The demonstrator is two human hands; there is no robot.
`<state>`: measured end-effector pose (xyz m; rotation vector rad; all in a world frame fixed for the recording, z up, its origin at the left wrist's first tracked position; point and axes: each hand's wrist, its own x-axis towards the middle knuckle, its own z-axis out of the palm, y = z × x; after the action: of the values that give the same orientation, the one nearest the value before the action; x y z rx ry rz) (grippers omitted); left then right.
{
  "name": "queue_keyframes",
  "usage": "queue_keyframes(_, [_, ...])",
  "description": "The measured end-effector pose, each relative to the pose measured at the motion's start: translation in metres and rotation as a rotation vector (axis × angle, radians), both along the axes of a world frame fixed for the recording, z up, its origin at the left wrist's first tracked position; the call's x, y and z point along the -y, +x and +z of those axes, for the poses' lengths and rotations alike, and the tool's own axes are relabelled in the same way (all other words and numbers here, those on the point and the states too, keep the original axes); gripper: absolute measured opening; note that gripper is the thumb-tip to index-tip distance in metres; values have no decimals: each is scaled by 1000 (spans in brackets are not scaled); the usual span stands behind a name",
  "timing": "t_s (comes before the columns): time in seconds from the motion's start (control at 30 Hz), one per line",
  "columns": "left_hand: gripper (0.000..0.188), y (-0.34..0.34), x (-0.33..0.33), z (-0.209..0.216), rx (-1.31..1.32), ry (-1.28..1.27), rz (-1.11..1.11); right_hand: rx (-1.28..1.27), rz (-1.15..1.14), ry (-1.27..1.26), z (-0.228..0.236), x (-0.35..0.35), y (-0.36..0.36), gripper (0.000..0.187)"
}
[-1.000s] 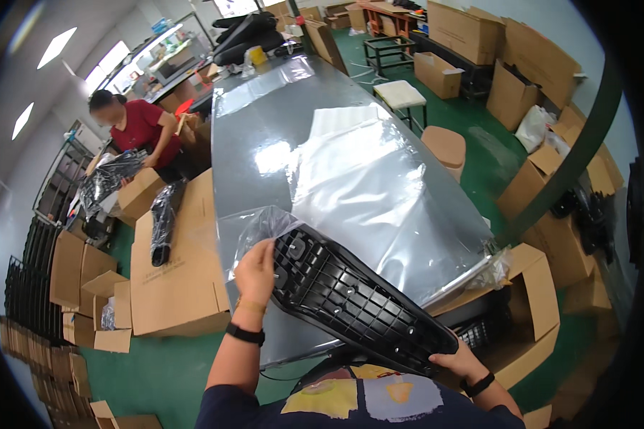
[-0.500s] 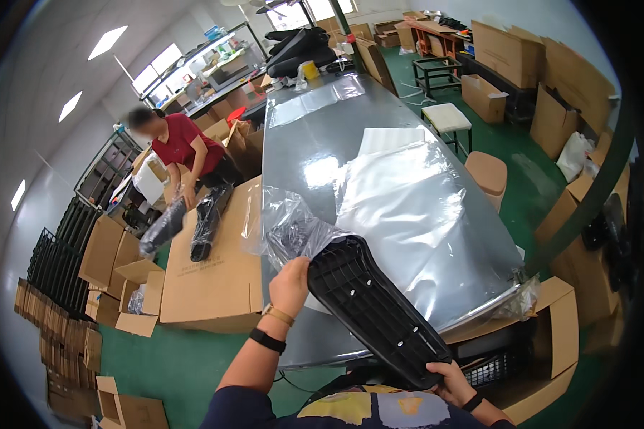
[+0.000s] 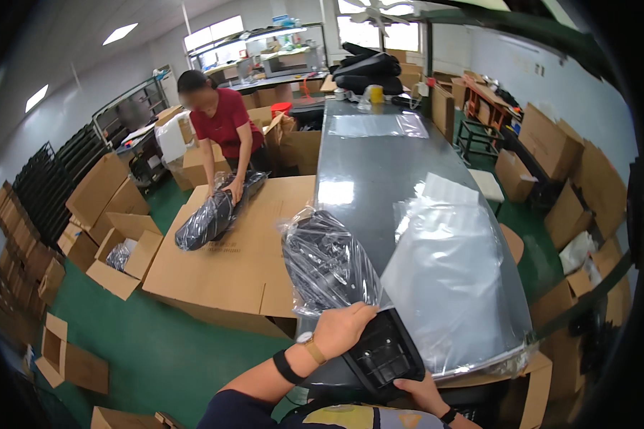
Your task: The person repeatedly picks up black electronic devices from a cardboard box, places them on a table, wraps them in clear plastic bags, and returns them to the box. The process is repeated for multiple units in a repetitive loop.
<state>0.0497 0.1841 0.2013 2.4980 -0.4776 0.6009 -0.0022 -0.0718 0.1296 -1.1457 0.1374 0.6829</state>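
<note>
A long black seat (image 3: pixel 383 355) with a ribbed plastic underside slants across the near end of the metal table. A clear plastic bag (image 3: pixel 329 266) covers its far, larger part; the near end is bare. My left hand (image 3: pixel 342 332) is closed on the bag's mouth at the seat's edge. My right hand (image 3: pixel 421 393) grips the bare near end, its thumb on the underside and other fingers mostly hidden. To the right, flat clear bags (image 3: pixel 451 272) lie on the metal table (image 3: pixel 376 163).
Left of the table, a co-worker in a red top (image 3: pixel 222 118) presses on a bagged black seat (image 3: pixel 211 220) atop a large carton (image 3: pixel 247 268). Open cartons (image 3: pixel 125 250) stand on the green floor. Black seats (image 3: pixel 367 71) are piled at the table's far end.
The bag has come down over most of the seat, and my left hand has moved along it toward my right. My view has turned left. The co-worker now leans over the large carton.
</note>
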Motion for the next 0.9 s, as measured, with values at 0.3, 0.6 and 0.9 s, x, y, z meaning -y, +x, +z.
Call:
queue_keyframes(0.3, [18, -52, -124, -34, -151, -63, 39, -438, 220, 340, -10, -218, 24, 32])
queue_keyframes(0.6, [26, -65, -232, -95, -392, -83, 501, -502, 250, 66, -139, -399, 69, 10])
queue_keyframes(0.9, [24, -75, -196, -86, -518, -378, 223, -347, 467, 131, -43, -310, 40, 27])
